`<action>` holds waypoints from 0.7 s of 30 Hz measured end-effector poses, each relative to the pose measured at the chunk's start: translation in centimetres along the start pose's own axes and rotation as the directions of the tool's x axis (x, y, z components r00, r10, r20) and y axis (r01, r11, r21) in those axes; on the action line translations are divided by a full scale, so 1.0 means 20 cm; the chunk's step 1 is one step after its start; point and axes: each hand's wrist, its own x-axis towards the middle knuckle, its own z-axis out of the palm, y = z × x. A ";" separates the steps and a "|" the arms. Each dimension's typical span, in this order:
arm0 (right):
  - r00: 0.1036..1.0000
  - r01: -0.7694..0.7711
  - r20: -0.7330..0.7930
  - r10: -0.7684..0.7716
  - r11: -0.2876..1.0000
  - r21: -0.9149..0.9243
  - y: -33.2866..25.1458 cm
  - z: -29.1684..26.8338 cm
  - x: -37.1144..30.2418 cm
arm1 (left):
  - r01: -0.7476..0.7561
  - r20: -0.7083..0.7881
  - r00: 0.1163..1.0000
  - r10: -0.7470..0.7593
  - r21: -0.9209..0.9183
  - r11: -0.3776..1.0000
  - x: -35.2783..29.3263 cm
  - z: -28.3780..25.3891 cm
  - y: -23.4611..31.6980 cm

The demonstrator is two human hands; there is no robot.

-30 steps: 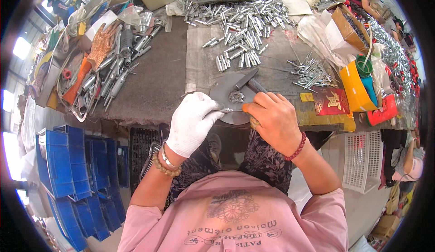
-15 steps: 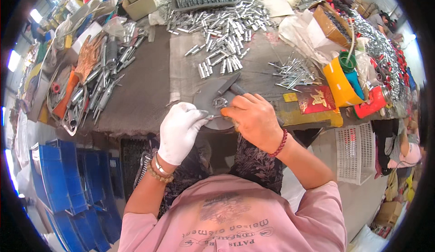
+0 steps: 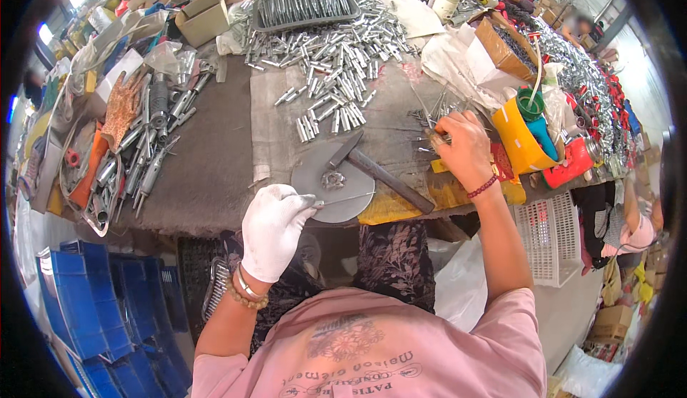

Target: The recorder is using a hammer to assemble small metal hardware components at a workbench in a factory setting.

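Reaching away from the round metal disc (image 3: 330,181), the bare right hand (image 3: 461,144) now closes its fingers on the loose pins (image 3: 429,129); the grip is partly hidden. The gloved left hand (image 3: 272,227) stays pinched on a thin pin (image 3: 342,199) over the disc at the desk (image 3: 207,162) edge.

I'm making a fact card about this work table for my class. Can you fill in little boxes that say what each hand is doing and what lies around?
Left hand: white-gloved left hand pinches a thin metal pin at the table edge
Right hand: bare right hand reaches into a pile of thin pins
Between the hands: round metal disc with a small toothed ring on it
On the disc: hammer, head on the disc
Farther back: heap of short metal sleeves
Left of table: blue crates
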 end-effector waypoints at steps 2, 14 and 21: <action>0.997 -0.038 0.072 0.040 0.999 -0.034 0.03 -0.02 0.02 | -0.010 -0.001 1.000 0.010 0.005 1.000 0.00 0.00 0.00; 0.963 -0.193 0.209 0.172 0.978 0.083 0.02 0.05 0.15 | -0.004 -0.017 1.000 0.004 -0.025 1.000 0.00 0.00 0.00; 0.980 -0.141 0.160 0.123 0.984 0.108 0.11 0.00 0.01 | -0.005 -0.025 1.000 0.004 -0.007 1.000 0.00 0.01 0.00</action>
